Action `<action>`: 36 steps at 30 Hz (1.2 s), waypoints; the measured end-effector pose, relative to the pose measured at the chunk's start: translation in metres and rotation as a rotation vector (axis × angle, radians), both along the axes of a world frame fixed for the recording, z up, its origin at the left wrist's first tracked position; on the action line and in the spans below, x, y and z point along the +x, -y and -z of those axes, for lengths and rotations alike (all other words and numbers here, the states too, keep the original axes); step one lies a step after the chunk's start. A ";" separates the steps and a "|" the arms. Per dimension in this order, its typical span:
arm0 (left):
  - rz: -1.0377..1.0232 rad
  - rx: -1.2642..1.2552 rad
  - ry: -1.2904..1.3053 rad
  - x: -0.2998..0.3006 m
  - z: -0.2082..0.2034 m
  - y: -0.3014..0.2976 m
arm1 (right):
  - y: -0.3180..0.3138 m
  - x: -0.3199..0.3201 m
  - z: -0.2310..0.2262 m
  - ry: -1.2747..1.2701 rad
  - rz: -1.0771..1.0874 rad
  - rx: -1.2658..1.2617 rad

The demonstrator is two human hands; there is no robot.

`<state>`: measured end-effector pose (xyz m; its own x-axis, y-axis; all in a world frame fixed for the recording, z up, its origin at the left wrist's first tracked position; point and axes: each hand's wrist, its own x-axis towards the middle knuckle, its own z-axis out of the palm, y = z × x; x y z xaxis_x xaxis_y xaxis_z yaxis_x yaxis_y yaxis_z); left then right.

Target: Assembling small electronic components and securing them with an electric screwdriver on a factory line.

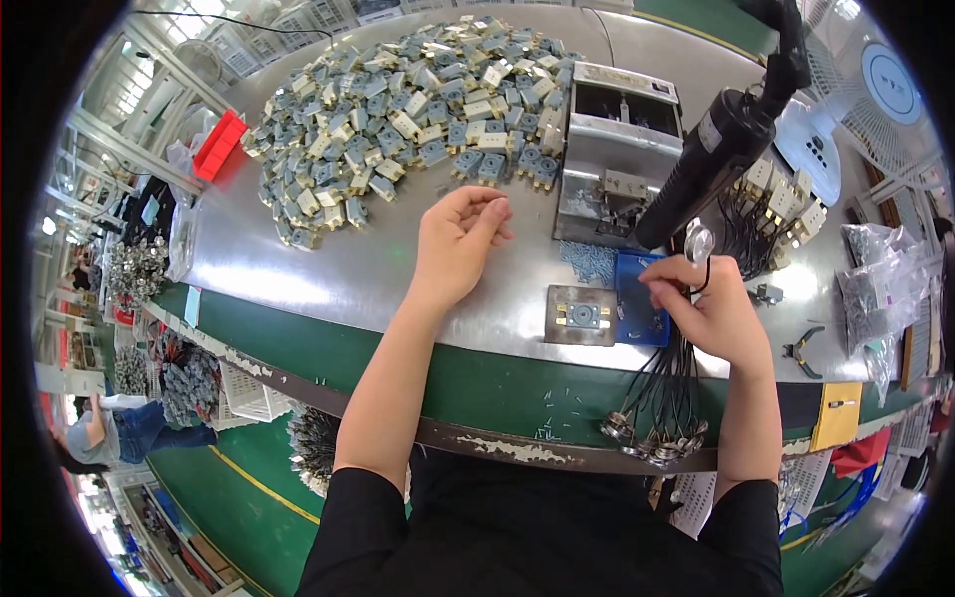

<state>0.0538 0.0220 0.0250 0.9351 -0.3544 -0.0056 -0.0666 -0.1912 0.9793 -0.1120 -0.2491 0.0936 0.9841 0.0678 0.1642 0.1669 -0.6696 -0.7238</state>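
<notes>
Head view, looking down on a grey metal worktable (pixel 328 269) with a green front edge. Left hand (pixel 456 242) stretched forward over bare tabletop, forearm running up from the near edge, fingers loosely curled with thumb and fingertips close together; cannot tell whether anything small sits between them. Just beyond it, a wide heap of small grey and cream plastic switch parts (pixel 408 109) spread across the far left of the table. Right hand (pixel 711 303) raised at the near right, fingers bent and pinching a bundle of thin black wires (pixel 671 383) that hangs down over the table edge, ending in round metal terminals (pixel 652 443). Directly above that hand, a black electric screwdriver (pixel 721 154) hanging slantwise, tip close to the fingers. Left of the right hand, a shallow blue plastic tray (pixel 637 318) and, touching its left side, a square grey metal fixture plate (pixel 580 315). Farther back, a grey metal box-shaped jig (pixel 617 164). At far left, a red plastic bin (pixel 221 144). At near right, black-handled pliers (pixel 806 350), a yellow rectangular card (pixel 839 413) on the table edge, and clear plastic bags (pixel 880 284).
</notes>
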 end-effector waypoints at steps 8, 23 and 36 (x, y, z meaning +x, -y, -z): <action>0.388 -0.321 -0.299 -0.050 0.009 0.014 | -0.008 -0.002 0.014 0.041 -0.209 0.871; 0.553 -0.131 0.165 -0.055 0.017 0.027 | -0.007 0.002 0.035 -0.038 0.019 1.037; 0.562 -0.013 0.010 -0.054 0.006 0.026 | -0.015 0.000 0.026 -0.238 -0.024 0.977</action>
